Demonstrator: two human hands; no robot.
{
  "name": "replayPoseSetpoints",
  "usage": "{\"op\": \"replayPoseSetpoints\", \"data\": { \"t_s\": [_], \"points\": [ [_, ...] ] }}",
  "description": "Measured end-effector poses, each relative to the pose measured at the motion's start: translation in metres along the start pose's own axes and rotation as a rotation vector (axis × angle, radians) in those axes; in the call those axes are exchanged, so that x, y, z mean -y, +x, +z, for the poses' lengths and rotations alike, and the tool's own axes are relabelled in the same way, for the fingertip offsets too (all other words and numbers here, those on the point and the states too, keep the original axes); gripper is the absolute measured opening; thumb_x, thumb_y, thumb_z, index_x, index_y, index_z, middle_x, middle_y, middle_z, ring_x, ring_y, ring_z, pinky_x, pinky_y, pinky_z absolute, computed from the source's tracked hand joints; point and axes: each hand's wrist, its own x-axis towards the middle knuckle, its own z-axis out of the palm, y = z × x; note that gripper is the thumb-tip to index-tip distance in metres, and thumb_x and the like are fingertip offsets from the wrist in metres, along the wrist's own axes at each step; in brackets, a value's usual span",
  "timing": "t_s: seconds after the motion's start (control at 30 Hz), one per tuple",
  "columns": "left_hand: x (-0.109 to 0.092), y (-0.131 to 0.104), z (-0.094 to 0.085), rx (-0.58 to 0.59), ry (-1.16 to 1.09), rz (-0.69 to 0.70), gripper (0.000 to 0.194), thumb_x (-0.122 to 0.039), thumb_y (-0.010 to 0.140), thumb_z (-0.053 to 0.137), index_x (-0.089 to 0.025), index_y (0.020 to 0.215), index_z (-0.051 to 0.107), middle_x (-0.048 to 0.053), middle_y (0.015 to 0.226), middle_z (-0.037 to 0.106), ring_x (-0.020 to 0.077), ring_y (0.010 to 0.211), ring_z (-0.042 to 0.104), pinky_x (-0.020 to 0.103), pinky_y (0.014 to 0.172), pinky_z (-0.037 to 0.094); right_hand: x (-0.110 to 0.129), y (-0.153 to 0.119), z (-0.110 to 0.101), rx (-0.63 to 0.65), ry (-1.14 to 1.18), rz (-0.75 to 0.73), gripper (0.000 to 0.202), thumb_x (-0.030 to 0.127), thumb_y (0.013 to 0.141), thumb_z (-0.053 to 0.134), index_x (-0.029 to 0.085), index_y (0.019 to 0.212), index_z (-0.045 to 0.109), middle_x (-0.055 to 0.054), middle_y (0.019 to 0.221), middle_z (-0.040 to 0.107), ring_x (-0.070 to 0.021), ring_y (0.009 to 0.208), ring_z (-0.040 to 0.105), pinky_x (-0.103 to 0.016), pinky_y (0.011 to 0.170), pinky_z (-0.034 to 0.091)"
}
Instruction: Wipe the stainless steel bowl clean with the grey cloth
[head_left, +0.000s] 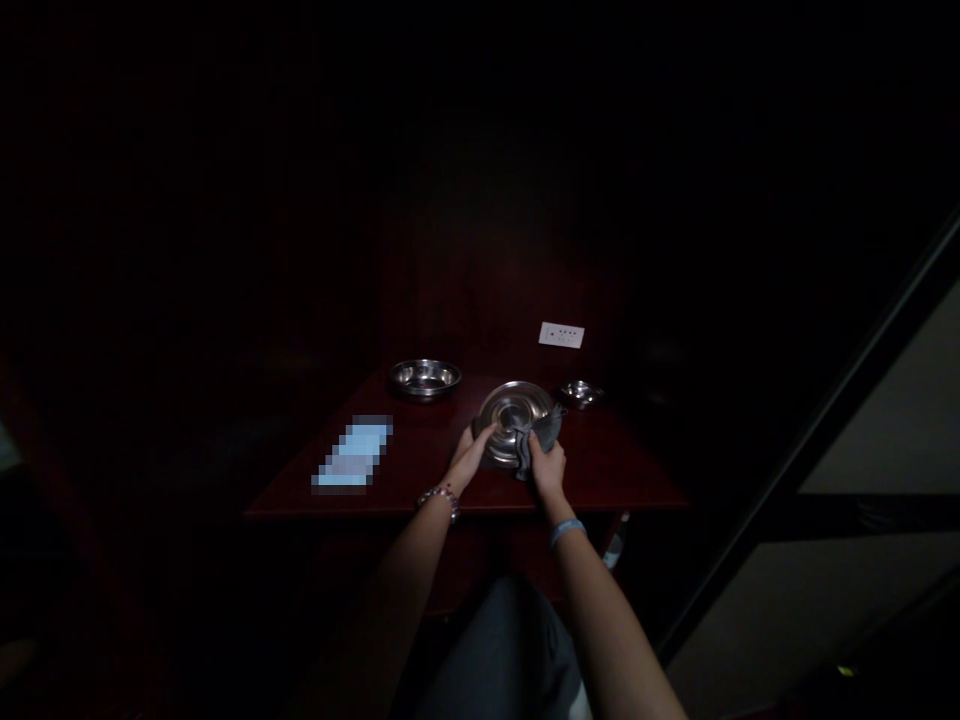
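Note:
Above the front part of a dark red table (pixel 390 490), a round shiny metal plate (pixel 504 405) is held tilted toward me. My left hand (pixel 469 455) grips its left rim, thumb on the inner face. At the plate's right side, my right hand (pixel 548 467) is closed on a grey cloth (pixel 523 455) that lies against the rim; part of the cloth sticks out past the fingers. The fingers behind the plate are hidden.
A round metal dish (pixel 424 378) stands at the back left of the table. Behind the plate on the right is a small metal dish (pixel 582 393). A blurred-out bluish rectangle (pixel 352 455) lies on the left. A white socket panel (pixel 561 335) is on the back wall. Below right hangs a bottle-like object (pixel 616 545).

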Motion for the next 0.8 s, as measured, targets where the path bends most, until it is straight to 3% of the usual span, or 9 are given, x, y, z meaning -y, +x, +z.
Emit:
{"op": "replayPoseSetpoints", "data": {
  "t_s": [0.17,0.3,0.4,0.53,0.67,0.8],
  "points": [
    [-0.008,-0.003,0.000,0.080,-0.030,0.001,0.051,-0.059,0.082,0.070,-0.017,0.111,0.074,0.013,0.114,0.078,0.0300,0.114,0.070,0.040,0.106,0.050,-0.002,0.000,0.000,0.022,-0.002,0.003,0.039,0.050,0.082,0.068,0.015,0.098,0.076,-0.015,0.100,0.081,-0.0296,0.095,0.078,-0.033,0.081,0.058],
    [-0.010,-0.006,0.003,0.084,-0.045,-0.019,0.051,-0.058,0.079,0.073,-0.018,0.110,0.074,0.013,0.113,0.078,0.0303,0.114,0.070,0.040,0.106,0.051,-0.004,0.001,0.000,0.016,0.005,0.026,0.041,0.050,0.082,0.067,0.015,0.101,0.076,-0.016,0.103,0.080,-0.0298,0.098,0.077,-0.033,0.083,0.058],
    [-0.010,-0.009,0.007,0.173,-0.021,0.032,0.051,-0.051,0.077,0.077,-0.017,0.114,0.073,0.013,0.120,0.077,0.0302,0.118,0.069,0.042,0.108,0.050,-0.003,0.002,0.000,-0.004,0.016,0.052,0.042,0.050,0.083,0.066,0.013,0.102,0.076,-0.017,0.103,0.080,-0.0295,0.098,0.077,-0.033,0.083,0.058],
    [-0.012,-0.015,0.007,0.282,0.209,0.117,0.051,-0.044,0.071,0.083,-0.019,0.115,0.075,0.011,0.126,0.075,0.0313,0.124,0.066,0.043,0.113,0.046,-0.004,0.002,0.000,-0.036,0.042,0.059,0.042,0.050,0.082,0.066,0.013,0.101,0.075,-0.015,0.102,0.080,-0.0277,0.096,0.077,-0.031,0.082,0.058],
    [-0.013,-0.016,0.002,0.385,0.518,0.104,0.056,-0.051,0.072,0.080,-0.023,0.120,0.074,0.007,0.128,0.075,0.0315,0.125,0.065,0.041,0.112,0.048,-0.005,0.004,0.001,-0.057,0.043,0.066,0.040,0.050,0.081,0.067,0.014,0.097,0.075,-0.013,0.099,0.081,-0.0262,0.094,0.077,-0.030,0.080,0.057],
    [-0.011,-0.014,-0.001,0.393,0.627,0.120,0.058,-0.056,0.078,0.073,-0.025,0.126,0.071,0.006,0.131,0.073,0.0298,0.129,0.063,0.038,0.112,0.047,-0.008,0.005,0.002,-0.065,0.040,0.052,0.040,0.051,0.081,0.067,0.015,0.096,0.075,-0.013,0.097,0.081,-0.0270,0.092,0.077,-0.031,0.079,0.057]
  ]
}}
